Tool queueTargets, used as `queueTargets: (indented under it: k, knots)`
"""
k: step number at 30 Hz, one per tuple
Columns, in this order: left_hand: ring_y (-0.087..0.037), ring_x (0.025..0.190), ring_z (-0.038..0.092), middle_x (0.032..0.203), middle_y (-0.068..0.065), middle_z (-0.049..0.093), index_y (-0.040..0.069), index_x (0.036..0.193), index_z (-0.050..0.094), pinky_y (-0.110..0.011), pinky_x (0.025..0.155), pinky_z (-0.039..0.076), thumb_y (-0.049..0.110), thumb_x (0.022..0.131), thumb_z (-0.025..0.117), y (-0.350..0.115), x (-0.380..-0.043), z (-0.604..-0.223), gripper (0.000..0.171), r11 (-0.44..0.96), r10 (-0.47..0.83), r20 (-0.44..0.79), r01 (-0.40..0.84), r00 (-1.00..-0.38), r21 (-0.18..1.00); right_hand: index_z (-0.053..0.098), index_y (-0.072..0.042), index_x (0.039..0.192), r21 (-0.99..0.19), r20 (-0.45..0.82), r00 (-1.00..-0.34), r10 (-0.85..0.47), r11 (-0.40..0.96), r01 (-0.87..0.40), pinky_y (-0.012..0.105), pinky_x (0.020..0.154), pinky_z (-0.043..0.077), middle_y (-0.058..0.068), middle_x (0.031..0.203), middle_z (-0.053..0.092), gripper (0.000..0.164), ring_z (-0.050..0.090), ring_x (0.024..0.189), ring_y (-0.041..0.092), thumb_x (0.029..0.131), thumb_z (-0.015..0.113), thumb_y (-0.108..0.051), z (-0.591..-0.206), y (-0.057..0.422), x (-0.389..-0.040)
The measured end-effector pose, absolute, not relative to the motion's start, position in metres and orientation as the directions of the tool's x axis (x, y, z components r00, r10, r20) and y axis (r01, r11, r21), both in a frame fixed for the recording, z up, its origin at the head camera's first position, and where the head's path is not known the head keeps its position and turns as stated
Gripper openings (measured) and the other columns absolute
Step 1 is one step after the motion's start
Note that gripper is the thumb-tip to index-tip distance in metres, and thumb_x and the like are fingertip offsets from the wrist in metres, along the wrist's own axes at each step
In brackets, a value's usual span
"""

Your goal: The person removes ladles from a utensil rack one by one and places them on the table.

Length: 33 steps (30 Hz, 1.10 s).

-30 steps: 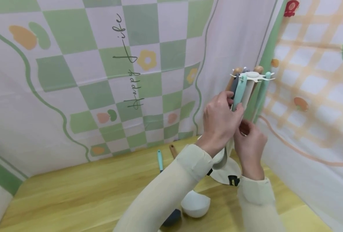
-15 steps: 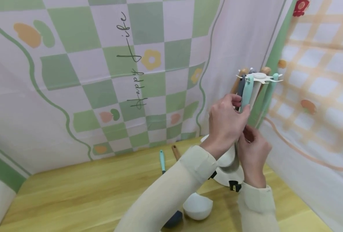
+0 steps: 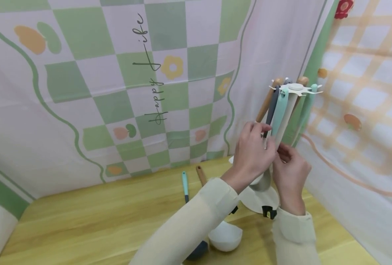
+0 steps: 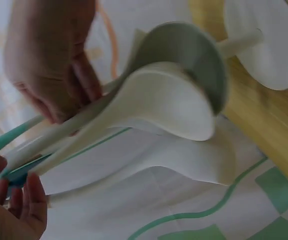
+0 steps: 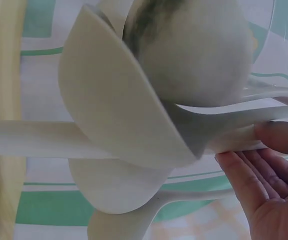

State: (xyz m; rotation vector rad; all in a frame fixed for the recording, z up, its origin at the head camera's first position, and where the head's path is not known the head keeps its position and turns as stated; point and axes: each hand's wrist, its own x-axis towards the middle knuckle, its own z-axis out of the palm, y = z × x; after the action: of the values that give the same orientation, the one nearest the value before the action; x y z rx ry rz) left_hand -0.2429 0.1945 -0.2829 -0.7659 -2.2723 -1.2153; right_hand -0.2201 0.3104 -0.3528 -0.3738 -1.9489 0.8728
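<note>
A white utensil stand (image 3: 296, 87) rises at the right with several utensils hanging from its hooked top: wooden handles, a dark blue handle (image 3: 273, 105) and mint handles (image 3: 280, 110). My left hand (image 3: 252, 151) has its thumb and fingers curled about the neck of an off-white ladle (image 4: 164, 97) below the dark handle. Lower and to the right, my right hand (image 3: 290, 171) pinches the stand's pole (image 5: 33, 137) between thumb and fingers, beside the neck of a grey ladle (image 5: 194, 55). Ladle bowls overlap in both wrist views, and the hands partly hide the handles.
On the wooden table (image 3: 99, 213) lie a mint-handled utensil (image 3: 185, 184) and a wooden-handled one (image 3: 200, 175). A white bowl-shaped piece (image 3: 225, 237) and a dark rounded one (image 3: 197, 250) sit nearer. Black clips (image 3: 268, 212) are by the round base (image 3: 257, 200). Patterned cloth walls stand behind.
My left hand has slid down along the hanging handles, uncovering more of the wooden and dark ones. The right hand stays at the pole. The view shifted slightly early on.
</note>
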Motion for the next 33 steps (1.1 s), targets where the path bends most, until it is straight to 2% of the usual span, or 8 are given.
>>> queueTargets:
  k: [4,12,15,18,22,25,29,33]
  knots:
    - [-0.006,0.092,0.063,0.116,0.003,0.062,0.016,0.116,0.062,-0.008,0.074,0.048,0.013,0.090,0.065,0.193,-0.250,-0.294,0.026,0.448,0.261,0.657,0.692,-0.707,0.567,0.070,0.005,0.113,-0.741,0.609,-0.548,0.573,0.657,-0.137,-0.004,0.065,0.043,0.022,0.103,0.073,0.030,0.048,0.071,-0.030,0.091,0.067,-0.016,-0.353,0.309,-0.219]
    - [-0.003,0.087,0.066,0.098,0.003,0.063,0.013,0.103,0.056,-0.002,0.075,0.046,0.007,0.089,0.067,0.189,-0.257,-0.291,0.019,0.369,0.269,0.678,0.723,-0.684,0.583,0.070,0.005,0.113,-0.754,0.599,-0.547,0.585,0.642,-0.139,-0.003,0.065,0.044,0.022,0.103,0.073,0.028,0.049,0.072,-0.029,0.091,0.066,-0.013,-0.353,0.309,-0.221]
    - [-0.004,0.093,0.066,0.105,0.004,0.064,0.016,0.104,0.064,-0.006,0.076,0.049,0.008,0.091,0.063,0.187,-0.257,-0.293,0.015,0.422,0.267,0.683,0.720,-0.680,0.551,0.071,0.003,0.113,-0.759,0.580,-0.558,0.594,0.642,-0.108,-0.002,0.066,0.045,0.019,0.105,0.073,0.030,0.055,0.076,-0.023,0.092,0.067,-0.018,-0.353,0.309,-0.220]
    - [-0.007,0.101,0.065,0.114,0.003,0.064,0.021,0.110,0.070,-0.011,0.075,0.052,0.011,0.095,0.060,0.186,-0.256,-0.296,0.020,0.497,0.272,0.708,0.725,-0.652,0.476,0.071,0.001,0.114,-0.758,0.566,-0.569,0.597,0.648,-0.074,-0.002,0.067,0.046,0.016,0.107,0.074,0.033,0.068,0.084,-0.005,0.092,0.069,-0.023,-0.352,0.308,-0.219]
    - [-0.008,0.097,0.063,0.115,0.002,0.062,0.022,0.117,0.072,-0.014,0.071,0.051,0.024,0.096,0.060,0.187,-0.256,-0.299,0.024,0.566,0.294,0.747,0.738,-0.596,0.366,0.071,0.002,0.113,-0.760,0.576,-0.560,0.596,0.643,-0.097,-0.002,0.066,0.046,0.018,0.106,0.073,0.032,0.065,0.080,-0.011,0.092,0.068,-0.022,-0.353,0.310,-0.219]
    - [-0.005,0.086,0.059,0.106,0.004,0.061,0.021,0.122,0.070,-0.013,0.064,0.046,0.034,0.095,0.061,0.190,-0.253,-0.296,0.031,0.572,0.318,0.708,0.723,-0.630,0.386,0.072,0.002,0.112,-0.755,0.595,-0.541,0.594,0.644,-0.124,-0.003,0.066,0.044,0.020,0.104,0.073,0.031,0.050,0.072,-0.028,0.092,0.066,-0.021,-0.354,0.311,-0.219]
    - [0.000,0.078,0.056,0.097,0.009,0.062,0.021,0.123,0.069,-0.009,0.060,0.042,0.040,0.094,0.064,0.193,-0.250,-0.288,0.035,0.540,0.340,0.602,0.674,-0.722,0.504,0.073,0.001,0.111,-0.742,0.606,-0.530,0.593,0.662,-0.107,-0.004,0.066,0.042,0.018,0.102,0.074,0.031,0.048,0.071,-0.030,0.092,0.064,-0.022,-0.353,0.311,-0.220]
    - [0.002,0.078,0.058,0.095,0.014,0.064,0.025,0.113,0.070,-0.009,0.062,0.043,0.038,0.092,0.066,0.195,-0.247,-0.285,0.025,0.554,0.321,0.574,0.641,-0.753,0.531,0.073,0.000,0.110,-0.735,0.605,-0.535,0.590,0.672,-0.090,-0.005,0.064,0.040,0.017,0.102,0.074,0.029,0.046,0.070,-0.031,0.092,0.065,-0.021,-0.353,0.311,-0.221]
